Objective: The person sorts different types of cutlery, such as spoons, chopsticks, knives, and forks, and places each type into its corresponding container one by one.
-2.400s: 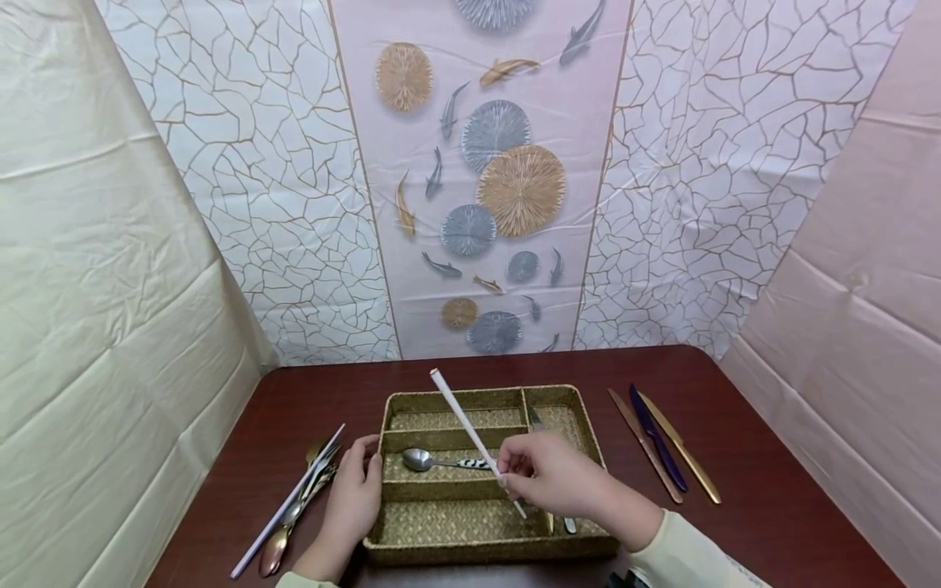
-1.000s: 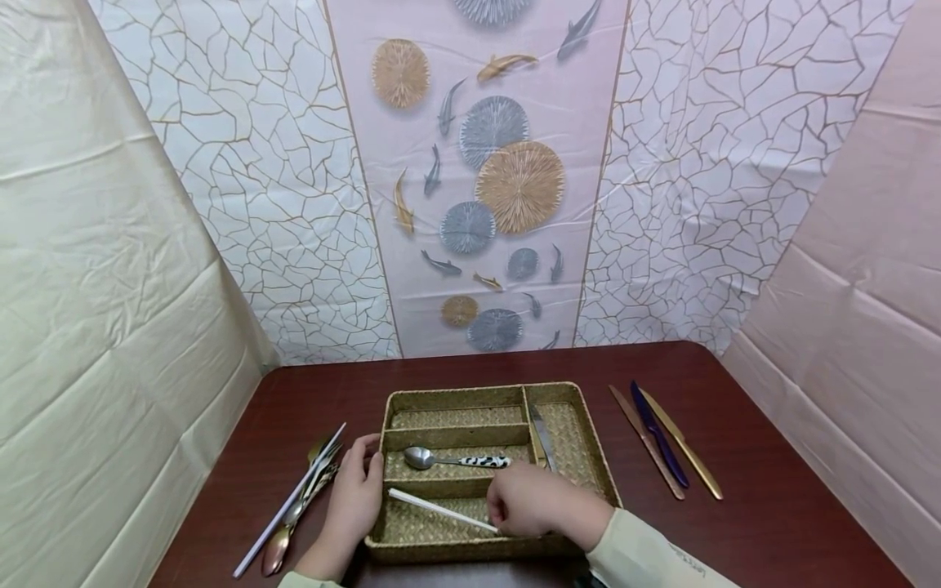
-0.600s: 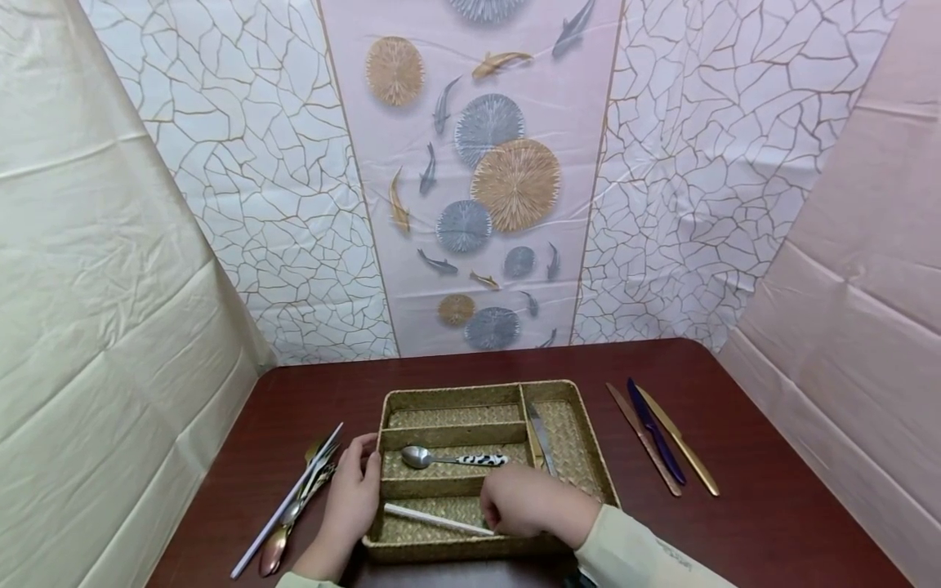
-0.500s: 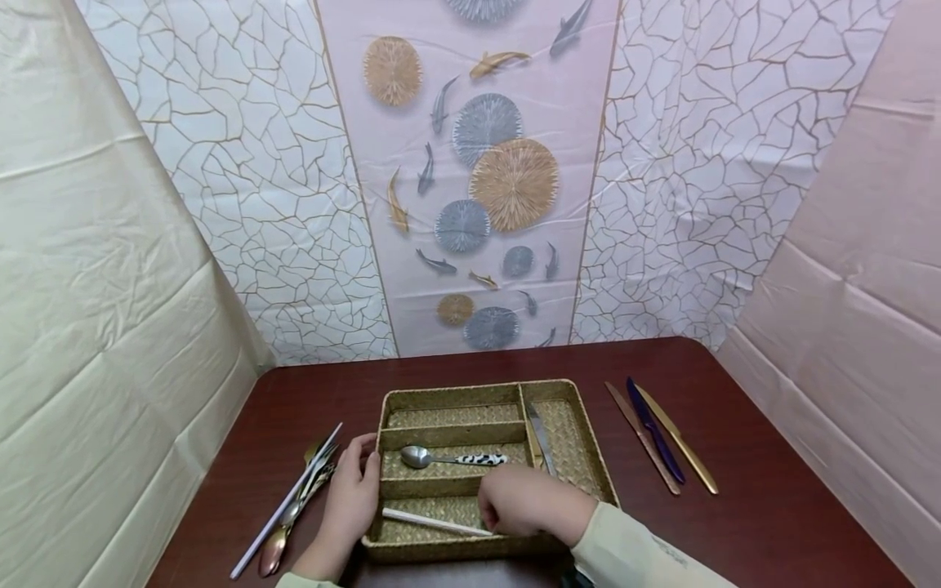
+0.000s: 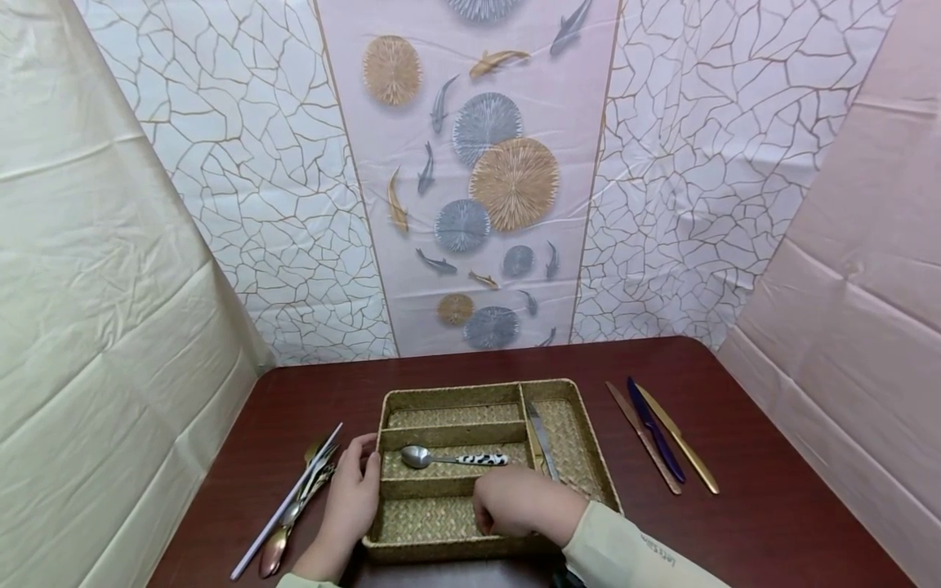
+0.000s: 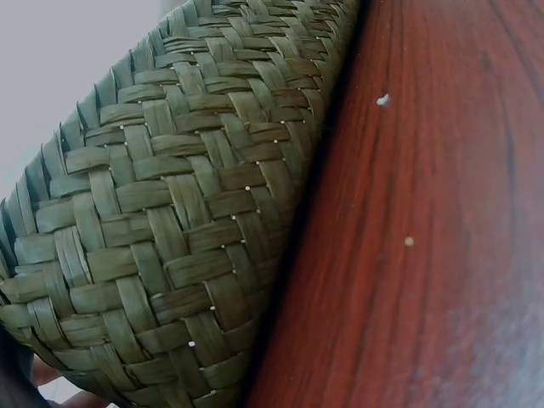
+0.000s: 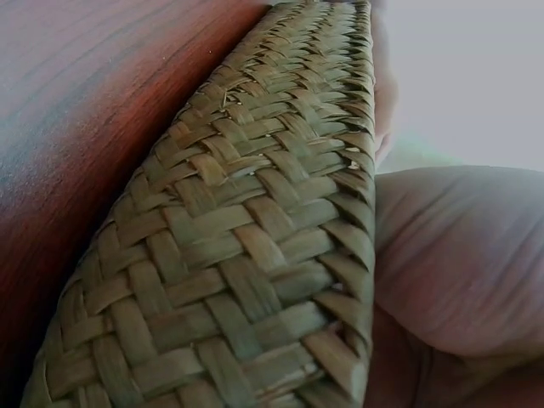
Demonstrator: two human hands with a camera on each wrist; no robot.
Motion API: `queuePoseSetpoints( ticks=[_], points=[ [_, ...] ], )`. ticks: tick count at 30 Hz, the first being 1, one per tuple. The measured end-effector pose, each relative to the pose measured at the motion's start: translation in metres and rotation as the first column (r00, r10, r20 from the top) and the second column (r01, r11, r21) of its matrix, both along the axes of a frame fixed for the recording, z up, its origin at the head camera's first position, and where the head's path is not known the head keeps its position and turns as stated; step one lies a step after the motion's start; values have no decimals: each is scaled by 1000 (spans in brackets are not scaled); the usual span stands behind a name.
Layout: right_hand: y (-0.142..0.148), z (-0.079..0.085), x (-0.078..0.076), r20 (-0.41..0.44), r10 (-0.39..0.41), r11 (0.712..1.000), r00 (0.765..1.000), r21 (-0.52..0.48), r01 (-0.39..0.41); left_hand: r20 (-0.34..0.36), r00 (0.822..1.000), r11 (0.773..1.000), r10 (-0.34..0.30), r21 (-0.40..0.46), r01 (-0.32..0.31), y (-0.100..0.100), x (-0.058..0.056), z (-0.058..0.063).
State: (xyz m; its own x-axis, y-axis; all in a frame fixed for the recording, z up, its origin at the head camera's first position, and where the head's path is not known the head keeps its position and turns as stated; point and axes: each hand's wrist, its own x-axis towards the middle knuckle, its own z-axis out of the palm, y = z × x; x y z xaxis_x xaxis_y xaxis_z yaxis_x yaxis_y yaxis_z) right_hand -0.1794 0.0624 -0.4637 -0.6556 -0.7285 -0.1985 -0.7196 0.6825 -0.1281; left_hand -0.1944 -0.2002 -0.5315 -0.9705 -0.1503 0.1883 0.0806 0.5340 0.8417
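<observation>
A woven tray (image 5: 434, 553) with several compartments stands on the table. My left hand (image 5: 353, 494) rests against its left wall, fingers loosely extended. My right hand (image 5: 518, 502) reaches over the front wall into the front compartment, knuckles bent. Its fingertips are hidden, so I cannot tell what it holds. The white chopstick that was there is out of sight. In the middle compartment lies a spoon (image 5: 416, 457) with a black-and-white handle. A silver knife (image 5: 542, 441) lies in the right compartment beside a gold-coloured utensil (image 5: 538, 462). The right wrist view shows the tray's outer wall (image 7: 229, 255) close up.
Left of the tray, a pale chopstick (image 5: 283, 510) lies across a pile of forks (image 5: 321, 472) and spoons (image 5: 274, 549). To the right lie a copper-coloured knife (image 5: 647, 441), a purple knife (image 5: 657, 437) and a gold knife (image 5: 680, 441). A patterned cloth (image 5: 507, 269) hangs behind the table.
My right hand lowered the white chopstick from upright into the front compartment. It lay along the front wall and is now hidden. My left hand has stayed at the tray's left wall.
</observation>
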Motion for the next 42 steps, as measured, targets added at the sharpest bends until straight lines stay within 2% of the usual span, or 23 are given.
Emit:
queuePoseSetpoints(
  ticks=[4, 13, 22, 32, 42],
  points=[
    [0, -1, -3, 31, 9, 1000, 999, -13, -8, -15, 1000, 1000, 5, -9, -5, 0, 0, 1],
    [2, -3, -6, 64, 22, 998, 998, -59, -18, -2, 1000, 1000, 1, -1, -1, 0, 1, 1],
    [3, -6, -5, 20, 22, 997, 1000, -70, -21, 12, 1000, 1000, -3, -7, 3, 0, 0, 1],
    [7, -7, -6, 5, 39, 991, 999, -130, -38, 10, 1000, 1000, 2, -5, -2, 0, 0, 1],
    [12, -2, -3, -47, -40, 970, 998, -240, 28, 11, 1000, 1000, -6, -3, 6, 0, 0, 0]
  ],
)
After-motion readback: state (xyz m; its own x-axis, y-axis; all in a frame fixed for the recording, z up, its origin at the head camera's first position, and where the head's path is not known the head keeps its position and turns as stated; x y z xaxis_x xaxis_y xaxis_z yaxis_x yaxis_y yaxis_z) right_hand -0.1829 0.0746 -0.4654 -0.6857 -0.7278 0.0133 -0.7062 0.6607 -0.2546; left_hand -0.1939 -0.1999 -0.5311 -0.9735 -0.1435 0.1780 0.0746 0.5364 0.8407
